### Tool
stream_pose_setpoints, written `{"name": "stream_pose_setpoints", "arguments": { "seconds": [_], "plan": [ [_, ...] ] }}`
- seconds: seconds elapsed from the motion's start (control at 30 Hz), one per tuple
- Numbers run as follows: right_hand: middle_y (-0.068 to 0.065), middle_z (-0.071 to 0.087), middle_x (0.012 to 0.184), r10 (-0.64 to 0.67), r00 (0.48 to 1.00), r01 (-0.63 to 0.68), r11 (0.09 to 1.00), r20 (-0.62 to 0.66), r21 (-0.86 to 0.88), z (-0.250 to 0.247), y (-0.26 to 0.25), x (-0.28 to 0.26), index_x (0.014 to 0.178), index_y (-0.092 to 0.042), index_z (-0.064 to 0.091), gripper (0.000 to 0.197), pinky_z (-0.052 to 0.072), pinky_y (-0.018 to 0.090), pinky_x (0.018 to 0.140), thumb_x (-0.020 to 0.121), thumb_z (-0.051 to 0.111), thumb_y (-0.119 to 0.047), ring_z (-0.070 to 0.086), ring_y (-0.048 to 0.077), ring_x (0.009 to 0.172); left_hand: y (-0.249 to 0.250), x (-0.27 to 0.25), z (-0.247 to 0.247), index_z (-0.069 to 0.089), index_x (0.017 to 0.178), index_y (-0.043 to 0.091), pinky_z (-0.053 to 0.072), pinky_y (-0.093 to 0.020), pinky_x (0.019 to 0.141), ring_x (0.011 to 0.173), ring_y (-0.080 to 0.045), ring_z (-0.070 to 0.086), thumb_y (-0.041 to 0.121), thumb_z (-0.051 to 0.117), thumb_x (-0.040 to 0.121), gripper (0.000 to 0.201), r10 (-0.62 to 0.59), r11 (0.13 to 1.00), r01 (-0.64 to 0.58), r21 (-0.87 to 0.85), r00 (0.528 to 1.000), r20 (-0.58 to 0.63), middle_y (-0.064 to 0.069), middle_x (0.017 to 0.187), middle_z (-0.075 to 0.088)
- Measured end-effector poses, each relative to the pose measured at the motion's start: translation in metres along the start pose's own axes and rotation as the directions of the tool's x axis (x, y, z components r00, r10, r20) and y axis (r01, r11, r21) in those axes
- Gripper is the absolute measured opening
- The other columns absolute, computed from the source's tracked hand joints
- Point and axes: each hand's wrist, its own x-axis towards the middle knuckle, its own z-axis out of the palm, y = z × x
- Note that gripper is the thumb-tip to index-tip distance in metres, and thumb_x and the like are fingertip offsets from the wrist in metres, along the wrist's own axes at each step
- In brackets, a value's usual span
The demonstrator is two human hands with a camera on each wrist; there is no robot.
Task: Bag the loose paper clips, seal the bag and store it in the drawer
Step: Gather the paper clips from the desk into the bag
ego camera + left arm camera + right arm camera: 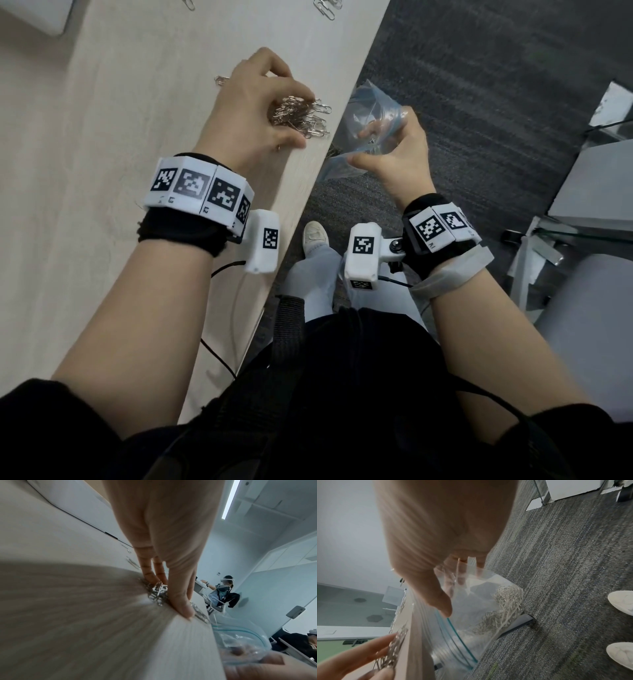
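A pile of silver paper clips lies at the right edge of the light wooden table. My left hand cups over the pile, fingers curled round its far side and thumb on its near side. In the left wrist view the fingertips and thumb touch the clips on the tabletop. My right hand holds a clear zip bag with its mouth wide just beyond and below the table edge. The thumb pinches the rim and the fingers are inside. A clump of clips lies in the bag.
More loose clips lie at the table's far end, and one single clip behind my left hand. A white object sits at the far left corner. Grey carpet, my shoe and white furniture are below and right.
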Motion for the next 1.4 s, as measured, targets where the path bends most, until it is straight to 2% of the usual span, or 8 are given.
{"name": "stream_pose_setpoints", "arguments": {
  "seconds": [0.17, 0.5, 0.63, 0.73, 0.9, 1.13, 1.27, 1.4],
  "plan": [
    [0.016, 0.064, 0.104, -0.005, 1.000, 0.005, 1.000, -0.015, -0.007, 0.002, -0.003, -0.002, 0.088, -0.028, 0.047, 0.053, 0.051, 0.051, 0.091, 0.052, 0.083, -0.014, 0.062, 0.030, 0.100, 0.007, 0.004, 0.010, 0.071, 0.098, 0.016, 0.040, -0.027, 0.076, 0.087, -0.013, 0.044, 0.025, 0.080, 0.065, 0.035, 0.062, 0.998, -0.062, -0.002, 0.998, -0.022, -0.003, 0.098, 0.050],
    [0.006, 0.060, 0.094, -0.018, 1.000, 0.018, 1.000, -0.021, -0.001, 0.005, -0.003, 0.000, 0.086, -0.028, 0.047, 0.051, 0.051, 0.055, 0.088, 0.048, 0.080, -0.019, 0.063, 0.034, 0.096, 0.023, 0.008, 0.019, 0.071, 0.102, 0.016, 0.041, -0.028, 0.085, 0.103, -0.025, 0.052, 0.022, 0.075, 0.072, 0.031, 0.101, 0.993, -0.102, 0.055, 0.995, 0.020, -0.010, 0.106, 0.058],
    [0.008, 0.061, 0.096, -0.012, 1.000, 0.012, 1.000, -0.008, 0.020, 0.006, -0.003, 0.000, 0.086, -0.028, 0.047, 0.051, 0.051, 0.054, 0.091, 0.048, 0.080, -0.018, 0.063, 0.033, 0.099, 0.020, 0.004, 0.006, 0.066, 0.113, 0.021, 0.030, -0.010, 0.091, 0.111, -0.028, 0.045, 0.036, 0.077, 0.067, 0.050, 0.108, 0.992, -0.108, 0.062, 0.994, 0.002, -0.007, 0.116, 0.057],
    [0.011, 0.062, 0.099, 0.003, 1.000, -0.003, 1.000, 0.002, 0.018, 0.005, -0.005, -0.002, 0.086, -0.028, 0.047, 0.050, 0.051, 0.052, 0.093, 0.050, 0.080, -0.016, 0.064, 0.031, 0.100, 0.010, -0.003, -0.014, 0.055, 0.125, 0.030, 0.032, -0.038, 0.101, 0.121, -0.031, 0.034, 0.056, 0.076, 0.051, 0.081, 0.012, 0.982, -0.013, 0.188, 1.000, 0.004, -0.002, 0.133, 0.044],
    [0.016, 0.063, 0.104, 0.008, 1.000, -0.008, 1.000, -0.010, -0.001, 0.004, -0.007, -0.002, 0.088, -0.026, 0.048, 0.050, 0.052, 0.052, 0.090, 0.053, 0.080, -0.012, 0.064, 0.030, 0.100, -0.003, -0.014, -0.032, 0.044, 0.130, 0.036, 0.024, -0.038, 0.105, 0.125, -0.030, 0.028, 0.064, 0.076, 0.028, 0.110, -0.198, 0.949, 0.190, 0.251, 0.980, 0.007, -0.006, 0.138, 0.030],
    [0.008, 0.061, 0.099, 0.006, 1.000, -0.006, 1.000, -0.007, 0.011, 0.004, -0.004, -0.001, 0.089, -0.023, 0.048, 0.049, 0.053, 0.050, 0.091, 0.053, 0.079, -0.009, 0.063, 0.032, 0.100, 0.000, -0.013, -0.021, 0.055, 0.114, 0.023, 0.044, -0.033, 0.097, 0.105, -0.018, 0.043, 0.056, 0.079, 0.032, 0.092, -0.151, 0.988, 0.150, 0.034, 0.988, 0.014, -0.009, 0.123, 0.041],
    [0.009, 0.062, 0.097, 0.004, 1.000, -0.004, 1.000, -0.006, 0.022, 0.002, -0.003, 0.000, 0.088, -0.023, 0.048, 0.049, 0.053, 0.049, 0.091, 0.054, 0.080, -0.007, 0.064, 0.031, 0.099, 0.009, -0.008, -0.010, 0.059, 0.113, 0.018, 0.041, -0.022, 0.085, 0.092, -0.011, 0.044, 0.048, 0.082, 0.040, 0.082, -0.084, 0.996, 0.084, 0.010, 0.996, 0.026, -0.001, 0.109, 0.043],
    [0.019, 0.063, 0.103, 0.010, 1.000, -0.010, 1.000, -0.007, 0.022, 0.002, -0.004, 0.000, 0.089, -0.023, 0.047, 0.050, 0.053, 0.051, 0.089, 0.052, 0.080, -0.013, 0.064, 0.032, 0.099, 0.012, -0.004, -0.003, 0.064, 0.112, 0.017, 0.052, -0.036, 0.084, 0.082, -0.014, 0.048, 0.033, 0.087, 0.052, 0.067, -0.039, 0.999, 0.039, -0.023, 0.999, 0.023, 0.002, 0.103, 0.042]
  ]
}}
